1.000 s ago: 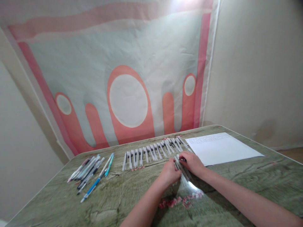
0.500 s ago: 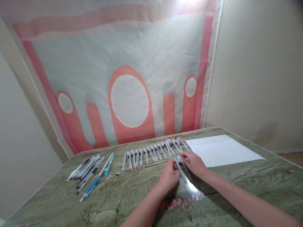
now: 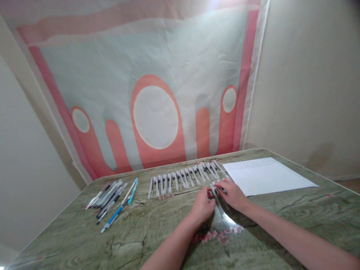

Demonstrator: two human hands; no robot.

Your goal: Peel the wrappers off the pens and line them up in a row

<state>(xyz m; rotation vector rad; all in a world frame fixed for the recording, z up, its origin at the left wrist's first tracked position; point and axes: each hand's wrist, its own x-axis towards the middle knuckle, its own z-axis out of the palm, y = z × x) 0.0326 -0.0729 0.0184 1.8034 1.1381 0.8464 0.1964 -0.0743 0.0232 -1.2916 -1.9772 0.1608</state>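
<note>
Both my hands meet at the middle of a green marbled table [image 3: 84, 240]. My left hand [image 3: 203, 205] is curled, its fingertips pinching the near end of a small bunch of clear white pens [image 3: 218, 200]. My right hand [image 3: 232, 194] is closed over the far end of the same bunch. Just beyond the hands, a row of several white pens [image 3: 185, 177] lies side by side across the table.
A pile of several mixed pens [image 3: 112, 197], some blue and teal, lies at the left. A white sheet of paper [image 3: 267, 176] lies at the right. A pink and pale banner [image 3: 154, 93] hangs behind the table's far edge.
The view has shifted slightly. My hands have stayed together on the bunch of pens, with only small finger movements.
</note>
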